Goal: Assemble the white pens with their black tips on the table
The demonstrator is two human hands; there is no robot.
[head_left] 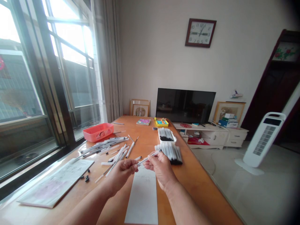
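Note:
A slim white pen (143, 161) with a dark end is held between my hands above the table. My left hand (124, 172) is closed, its fingertips pinching the pen's lower left end. With thumb and fingers, my right hand (162, 168) grips the pen farther up, near the dark end. Below them lies a long white paper pad (142, 200). Loose white pen barrels (120, 155) and thin refills are scattered to the left. Just beyond my right hand lies a stack of clear pens with black caps (170, 153), beside a white box (174, 142) of similar pens.
A red plastic basket (98, 132) stands near the window. Small black caps (87, 179) lie beside a booklet (57, 184) at the left. At the far end are a yellow box (161, 122) and a colourful book (143, 122). The table's right edge borders the floor.

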